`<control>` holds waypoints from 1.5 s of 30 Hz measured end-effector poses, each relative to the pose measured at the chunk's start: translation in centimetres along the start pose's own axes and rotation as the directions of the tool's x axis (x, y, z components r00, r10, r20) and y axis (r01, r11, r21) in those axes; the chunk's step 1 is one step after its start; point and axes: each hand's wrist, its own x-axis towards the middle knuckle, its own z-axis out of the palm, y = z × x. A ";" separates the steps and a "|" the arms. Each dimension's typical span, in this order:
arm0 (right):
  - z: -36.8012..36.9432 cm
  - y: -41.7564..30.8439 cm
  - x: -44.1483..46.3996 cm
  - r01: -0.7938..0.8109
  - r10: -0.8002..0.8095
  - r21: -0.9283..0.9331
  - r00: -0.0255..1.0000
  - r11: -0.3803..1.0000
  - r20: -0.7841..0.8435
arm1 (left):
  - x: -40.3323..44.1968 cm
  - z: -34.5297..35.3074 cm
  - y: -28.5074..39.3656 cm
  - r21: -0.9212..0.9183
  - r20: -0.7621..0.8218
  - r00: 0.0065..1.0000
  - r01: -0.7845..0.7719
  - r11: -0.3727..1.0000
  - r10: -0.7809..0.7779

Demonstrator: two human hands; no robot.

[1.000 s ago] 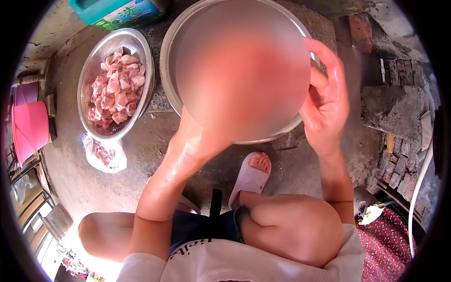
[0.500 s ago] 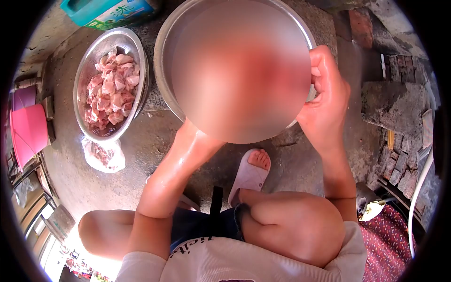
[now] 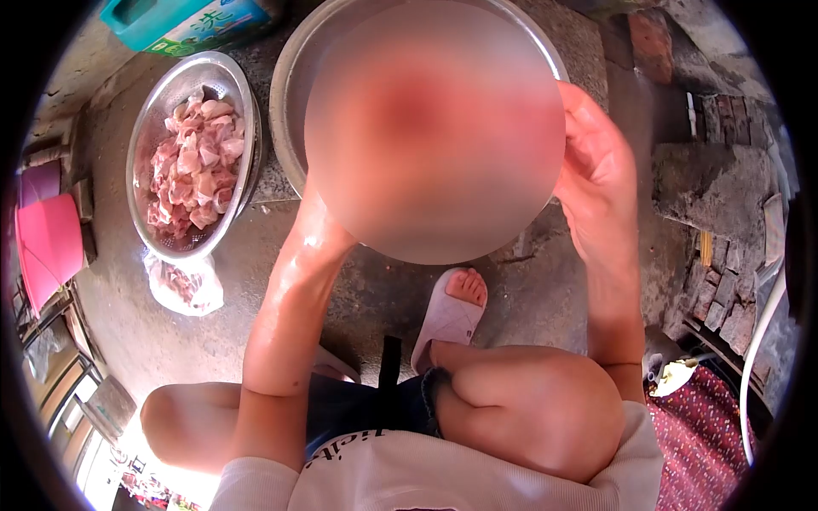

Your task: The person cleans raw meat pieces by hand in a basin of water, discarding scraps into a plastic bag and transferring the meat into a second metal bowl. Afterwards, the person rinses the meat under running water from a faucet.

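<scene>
A large metal basin [image 3: 290,111] stands in front of me, most of its inside covered by a round blur. From the lower left my left hand [image 3: 322,217] reaches into that blur; only its wet wrist shows and the fingers are hidden. At the basin's right rim is my right hand [image 3: 603,162], wet, with its palm partly visible. Its fingers bend toward the basin and their tips vanish in the blur, so what they touch is unclear. Left of the basin, a metal colander [image 3: 141,170] holds pieces of raw meat [image 3: 198,166].
A plastic bag [image 3: 192,289] with meat-like pieces lies below the colander. A teal jug [image 3: 196,24] stands behind it. Pink and purple tubs, the pink tub [image 3: 51,247] nearer, are at the left. Bricks [image 3: 724,294] and a white hose [image 3: 761,341] lie right.
My left forearm has shifted left and a little up. My right hand has turned, showing more palm, with its fingers less curled. The view has moved slightly.
</scene>
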 end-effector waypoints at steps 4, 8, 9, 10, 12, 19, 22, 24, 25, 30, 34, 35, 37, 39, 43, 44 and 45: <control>0.2 -0.2 -0.1 -0.007 0.008 0.026 1.000 1.000 -0.025 | -0.1 0.8 -0.1 0.025 0.019 0.999 -0.045 0.999 0.045; 0.2 -0.3 -0.1 0.033 -0.033 -0.014 0.999 0.999 -0.019 | -0.1 0.8 -0.1 0.099 0.002 0.999 -0.048 0.994 0.048; 0.3 -0.4 -0.1 0.043 -0.044 -0.025 0.999 0.999 -0.022 | -0.1 0.8 -0.1 0.110 -0.002 0.999 -0.046 0.993 0.047; 0.3 -0.4 -0.1 0.054 -0.055 -0.035 0.998 0.998 -0.025 | -0.2 0.8 -0.1 0.121 -0.006 0.999 -0.044 0.992 0.045; 0.2 -0.3 -0.1 0.067 -0.068 -0.048 0.998 0.997 -0.016 | -0.2 0.8 -0.1 0.140 -0.008 0.999 -0.051 0.989 0.053; 0.3 0.0 -0.2 0.138 -0.139 -0.025 0.989 0.990 -0.046 | -0.3 1.0 0.0 0.189 0.007 0.996 -0.091 0.978 0.091; 0.2 0.0 -0.2 0.071 -0.068 0.089 0.997 0.994 -0.031 | -0.4 1.0 -0.2 0.113 0.016 0.994 -0.105 0.988 0.104; -0.1 -0.3 -0.2 0.011 -0.009 0.119 1.000 0.993 -0.018 | -0.4 1.2 -0.2 0.042 -0.013 0.996 -0.090 0.995 0.091; -0.2 -0.4 -0.3 -0.019 0.020 0.134 1.000 0.991 -0.011 | -0.4 1.5 0.0 0.012 -0.045 0.997 -0.067 0.998 0.067; 0.1 -0.2 -0.3 0.038 -0.034 0.090 0.998 0.995 -0.046 | -0.4 1.5 -0.5 0.066 -0.075 0.994 -0.076 0.995 0.081; 0.5 -0.4 -0.4 0.099 -0.105 -0.083 0.992 0.992 -0.077 | -0.1 1.6 -0.9 0.182 -0.097 0.978 -0.166 0.969 0.185; 0.6 -0.3 -0.4 0.125 -0.134 -0.120 0.988 0.985 -0.072 | 0.0 1.6 -0.9 0.205 -0.108 0.973 -0.178 0.962 0.203; 0.6 -0.3 -0.3 0.177 -0.192 -0.194 0.979 0.965 -0.062 | 0.2 1.4 -0.9 0.256 -0.092 0.973 -0.182 0.949 0.211; 0.7 -0.4 -0.3 0.163 -0.180 -0.215 0.982 0.963 -0.062 | 0.2 1.2 -0.9 0.292 -0.066 0.976 -0.181 0.939 0.208; 0.6 -0.2 0.0 0.185 -0.205 -0.261 0.977 0.947 -0.051 | 0.2 1.3 -0.6 0.399 -0.045 0.979 -0.166 0.902 0.200; 0.6 -0.2 -0.1 0.181 -0.201 -0.279 0.979 0.943 -0.042 | 0.1 1.4 -0.5 0.441 -0.052 0.978 -0.157 0.884 0.200; 0.6 -0.1 -0.1 0.180 -0.198 -0.297 0.980 0.938 -0.032 | 0.1 1.4 -0.6 0.466 -0.056 0.975 -0.165 0.869 0.215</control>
